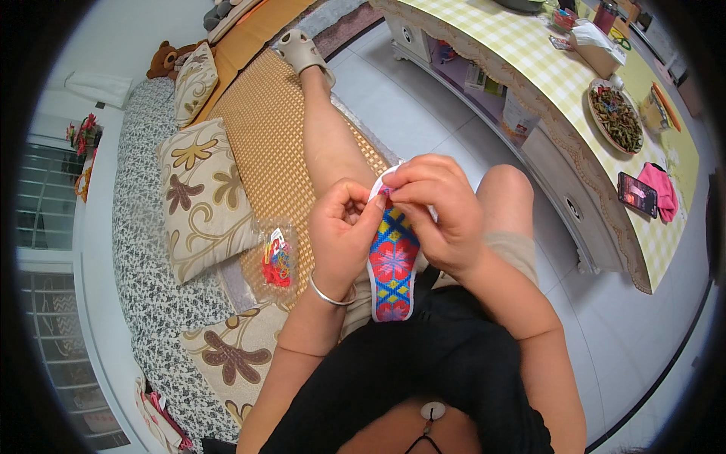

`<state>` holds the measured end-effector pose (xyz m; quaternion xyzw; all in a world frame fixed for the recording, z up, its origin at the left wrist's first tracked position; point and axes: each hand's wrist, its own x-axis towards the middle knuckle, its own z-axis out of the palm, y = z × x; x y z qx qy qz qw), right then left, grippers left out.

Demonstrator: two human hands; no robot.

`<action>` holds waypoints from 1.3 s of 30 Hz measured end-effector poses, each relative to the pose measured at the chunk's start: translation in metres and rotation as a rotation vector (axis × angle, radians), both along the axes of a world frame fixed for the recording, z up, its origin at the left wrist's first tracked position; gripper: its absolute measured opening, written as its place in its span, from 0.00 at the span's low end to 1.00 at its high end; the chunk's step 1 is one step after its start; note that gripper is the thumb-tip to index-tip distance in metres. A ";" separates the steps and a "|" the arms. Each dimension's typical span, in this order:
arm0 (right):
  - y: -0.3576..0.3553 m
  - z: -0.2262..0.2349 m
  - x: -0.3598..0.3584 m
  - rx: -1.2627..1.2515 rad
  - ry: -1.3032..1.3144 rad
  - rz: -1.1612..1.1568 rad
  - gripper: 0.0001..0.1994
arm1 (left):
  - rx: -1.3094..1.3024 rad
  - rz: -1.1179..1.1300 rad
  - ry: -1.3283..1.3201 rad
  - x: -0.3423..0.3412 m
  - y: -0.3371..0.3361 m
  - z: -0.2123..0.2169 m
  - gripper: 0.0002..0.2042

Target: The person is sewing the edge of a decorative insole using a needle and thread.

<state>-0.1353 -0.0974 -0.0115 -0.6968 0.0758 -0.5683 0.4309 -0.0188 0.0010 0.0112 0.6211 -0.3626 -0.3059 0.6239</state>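
1. Currently, both hands meet at the upper end of an embroidered insole (393,265), a flat piece stitched in blue, red, yellow and pink with a white edge.
2. The right hand (439,216) curls over the top of the insole; its fingers (412,181) are pinched narrowly on the white rim.
3. The left hand (342,234) grips the same end from the other side, fingers bent closed, thumb tip just beside the right fingertips. A silver bangle (330,296) circles that wrist.
4. Below the fingers, the insole hangs down over the lap, its lower end resting against the black garment (446,371).
5. Left of the left hand, near the knuckles, a clear plastic packet (277,261) lies on the woven mat (265,129); it holds red and multicoloured thread, with a small white label at its top. The print is too small to make out.
6. Farther left, patterned cushions (204,197) lie along the sofa.
7. Well right of the right hand, a table with a yellow checked cloth (529,68) carries a plate of green food (616,117), a phone (637,193) and a pink cloth (659,189).
8. Any needle between the fingertips is hidden. The picture rim cuts off the table's far end.
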 end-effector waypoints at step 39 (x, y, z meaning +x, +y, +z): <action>0.009 0.003 0.002 -0.225 0.283 -0.256 0.09 | -0.061 0.109 0.029 0.002 0.011 0.001 0.05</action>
